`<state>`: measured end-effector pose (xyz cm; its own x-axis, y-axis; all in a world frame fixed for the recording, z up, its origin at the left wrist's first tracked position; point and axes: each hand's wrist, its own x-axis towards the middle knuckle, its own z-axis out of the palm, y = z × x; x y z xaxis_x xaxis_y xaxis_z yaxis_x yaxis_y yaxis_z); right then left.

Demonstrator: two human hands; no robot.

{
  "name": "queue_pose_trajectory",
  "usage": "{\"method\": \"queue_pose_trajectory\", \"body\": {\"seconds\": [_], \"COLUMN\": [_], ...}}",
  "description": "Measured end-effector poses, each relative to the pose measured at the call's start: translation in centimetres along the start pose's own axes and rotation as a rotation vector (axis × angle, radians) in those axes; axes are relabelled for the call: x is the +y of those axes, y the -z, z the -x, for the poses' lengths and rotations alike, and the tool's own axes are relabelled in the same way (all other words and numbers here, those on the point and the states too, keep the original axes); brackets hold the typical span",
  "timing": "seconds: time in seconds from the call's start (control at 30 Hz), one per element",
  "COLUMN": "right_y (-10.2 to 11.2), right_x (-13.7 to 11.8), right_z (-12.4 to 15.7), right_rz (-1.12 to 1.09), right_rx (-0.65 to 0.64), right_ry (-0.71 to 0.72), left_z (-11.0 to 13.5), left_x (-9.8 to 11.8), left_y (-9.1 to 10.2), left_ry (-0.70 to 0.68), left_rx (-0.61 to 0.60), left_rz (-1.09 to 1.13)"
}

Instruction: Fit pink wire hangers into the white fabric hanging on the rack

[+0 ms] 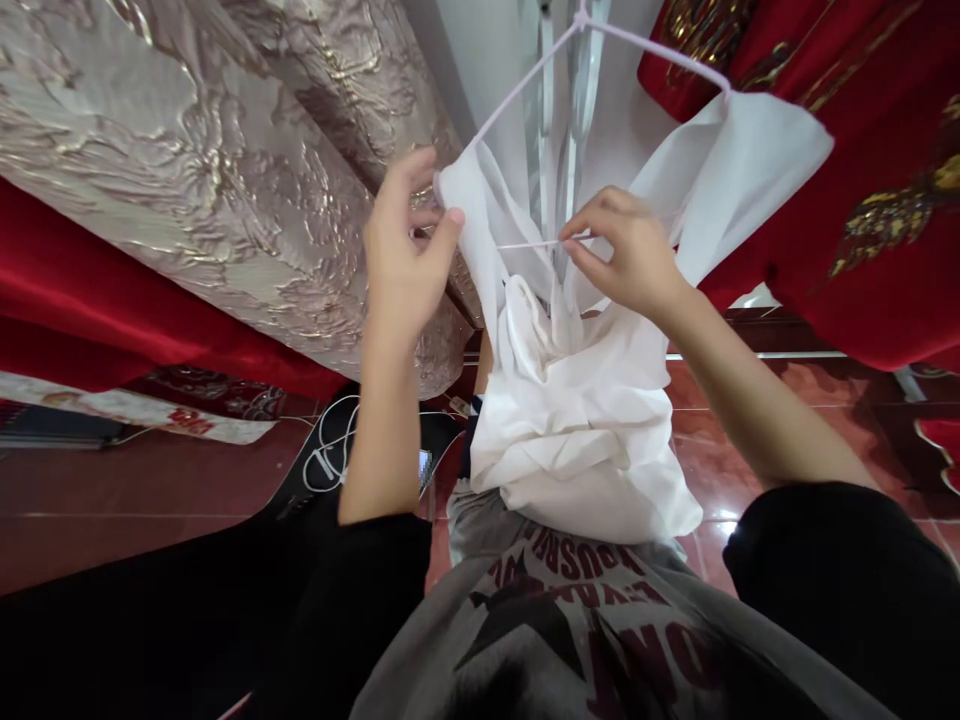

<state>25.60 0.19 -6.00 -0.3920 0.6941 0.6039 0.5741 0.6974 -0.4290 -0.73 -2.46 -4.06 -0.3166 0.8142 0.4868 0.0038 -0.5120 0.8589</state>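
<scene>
"Where is the white soft-cloth garment (585, 430) found?"
"It is draped on a thin pale-pink hanger (660, 49), toward six o'clock from the nearer right hand (626, 245), long axis twelve-to-six."
"And the hands?"
"The hanger's crossbar (529, 245) is pinched by the right; the left hand (409, 235) is held half-open at the garment's shoulder."

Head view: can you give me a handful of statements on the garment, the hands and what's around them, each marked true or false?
1. The white garment is on a pale hanger. True.
2. The left hand is at the garment's bottom edge. False: the left hand is at a shoulder.
3. The right hand pinches a thin pale strip. True.
4. The cloth on the right is red with gold decoration. True.
5. The grey shirt has white lettering. False: the grey shirt's lettering is dark red.
</scene>
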Motion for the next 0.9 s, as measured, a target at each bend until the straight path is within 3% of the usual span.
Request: {"method": "queue_pose_trajectory", "body": {"seconds": [0.03,0.13,0.2,0.23,0.4,0.73,0.9], "right_y": [-0.2,-1.2,-1.8,-2.0,-2.4,-2.7,-2.7], "right_x": [-0.2,-0.9,-1.4,-1.6,-2.5,-2.8,-2.7], "right_z": [0.0,0.6,1.2,1.4,2.0,2.0,1.9], "right_rz": [0.007,0.031,0.044,0.047,0.022,-0.003,-0.009], "right_rx": [0.004,0.080,0.144,0.170,0.226,0.243,0.224], "right_ry": [0.007,-0.003,-0.027,-0.039,-0.096,-0.123,-0.125], "left_z": [1.3,5.8,8.2,9.1,10.0,9.5,8.3], "left_x": [-0.8,-3.7,-5.4,-6.1,-7.0,-3.9,-1.8], "left_y": [-0.4,-2.0,-3.4,-4.1,-6.0,-5.2,-4.5], "left_ry": [-0.105,-0.289,-0.270,-0.235,-0.055,-0.034,0.069], "left_rx": [-0.070,0.174,0.372,0.394,0.212,0.309,0.032], "left_rz": [-0.069,-0.172,-0.240,-0.256,-0.149,-0.111,-0.022]}}
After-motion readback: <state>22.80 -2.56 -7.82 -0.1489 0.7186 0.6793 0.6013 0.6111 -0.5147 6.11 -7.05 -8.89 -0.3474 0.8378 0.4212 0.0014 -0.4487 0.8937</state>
